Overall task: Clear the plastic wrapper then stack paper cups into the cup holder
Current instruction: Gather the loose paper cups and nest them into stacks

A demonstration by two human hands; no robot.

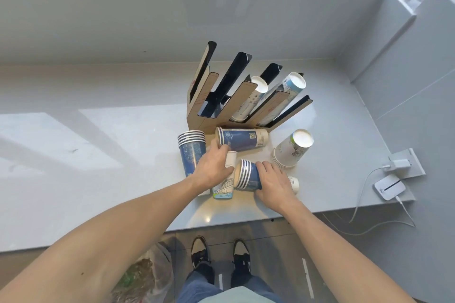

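A black and brown slotted cup holder (197, 120) stands on the counter, with two cup stacks (258, 91) leaning in its right slots. In front of it, a blue cup stack (242, 140) lies on its side, and my left hand (213, 167) grips it at the rim end. My right hand (273, 182) lies over another blue stack (247, 174) on its side. A third blue stack (192, 150) lies at the left. A white stack (293, 150) stands upside down at the right. A pale cup (222, 189) lies under my hands.
The grey counter (98, 155) ends in a front edge just below my hands. A white charger, a small white device (390, 187) and cables sit at the counter's right end. A clear plastic bag (145, 275) lies on the floor by my feet.
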